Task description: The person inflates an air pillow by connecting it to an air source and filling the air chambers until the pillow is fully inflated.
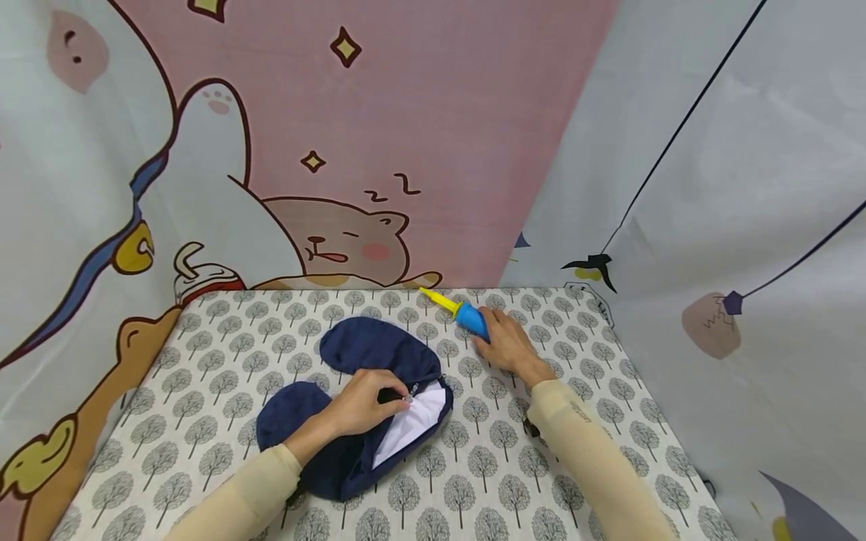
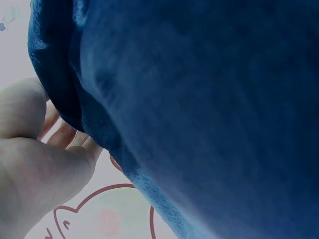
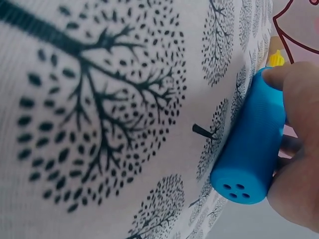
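A navy plush U-shaped neck pillow (image 1: 382, 346) lies on the table, its cover open at one end over a white lining (image 1: 414, 422). At that opening my left hand (image 1: 358, 404) pinches a small piece between thumb and fingers, perhaps a clear valve, too small to tell. In the left wrist view the navy fabric (image 2: 199, 109) fills most of the picture and hides the fingertips. Farther right, my right hand (image 1: 507, 344) grips a blue hand pump (image 3: 249, 139) by its body. The pump's yellow nozzle (image 1: 440, 300) points up and left, away from the pillow.
The table bears a white cloth (image 1: 203, 406) printed with dark trees. A pink and white cartoon curtain (image 1: 433, 135) stands behind it, and a pale curtain (image 1: 744, 225) hangs to the right. A small dark object (image 1: 531, 428) shows beside my right sleeve.
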Motion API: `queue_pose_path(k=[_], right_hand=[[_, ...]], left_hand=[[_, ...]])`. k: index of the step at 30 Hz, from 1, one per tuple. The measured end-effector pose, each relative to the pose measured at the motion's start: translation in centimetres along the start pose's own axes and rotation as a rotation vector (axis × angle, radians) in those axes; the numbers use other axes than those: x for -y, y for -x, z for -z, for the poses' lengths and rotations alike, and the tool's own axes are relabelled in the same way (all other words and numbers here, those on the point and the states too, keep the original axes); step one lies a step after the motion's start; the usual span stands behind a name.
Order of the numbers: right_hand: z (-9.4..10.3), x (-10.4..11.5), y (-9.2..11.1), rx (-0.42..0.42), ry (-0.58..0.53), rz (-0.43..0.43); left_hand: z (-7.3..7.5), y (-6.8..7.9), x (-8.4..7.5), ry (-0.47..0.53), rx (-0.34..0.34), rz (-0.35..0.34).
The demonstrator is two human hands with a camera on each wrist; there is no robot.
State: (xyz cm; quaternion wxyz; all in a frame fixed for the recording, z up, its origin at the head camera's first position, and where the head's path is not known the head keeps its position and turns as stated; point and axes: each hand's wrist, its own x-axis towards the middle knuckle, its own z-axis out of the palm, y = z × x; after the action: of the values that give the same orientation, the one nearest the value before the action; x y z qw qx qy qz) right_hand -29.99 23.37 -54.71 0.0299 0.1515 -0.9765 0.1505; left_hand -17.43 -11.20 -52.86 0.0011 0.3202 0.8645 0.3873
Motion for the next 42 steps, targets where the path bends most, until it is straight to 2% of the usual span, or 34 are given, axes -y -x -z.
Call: queue_pose_path(k=[10,19,28,33,42], right_hand=[[-0.5,-0.3,0.0,-0.090,0.047,0.001],[0.5,0.1,0.7,-0.083,-0.041,-0.019],[2.2,0.8,2.8,-0.106,-0.099,0.015],[3.0,1.1,4.2,-0.113,-0.150,0.064],[5.0,1.6,7.3,-0.050,-0.249,0.131]], left_hand=[[-0.1,0.0,0.0,0.000,-0.006,-0.014],[-0.1,0.0,0.1,-0.001,-0.009,-0.018],[0.2,0.1,0.2,0.025,-0.023,-0.011],[0.2,0.2,0.2,0.033,-0.023,-0.009],[0.0,0.1,0.4,0.031,-0.025,-0.007]])
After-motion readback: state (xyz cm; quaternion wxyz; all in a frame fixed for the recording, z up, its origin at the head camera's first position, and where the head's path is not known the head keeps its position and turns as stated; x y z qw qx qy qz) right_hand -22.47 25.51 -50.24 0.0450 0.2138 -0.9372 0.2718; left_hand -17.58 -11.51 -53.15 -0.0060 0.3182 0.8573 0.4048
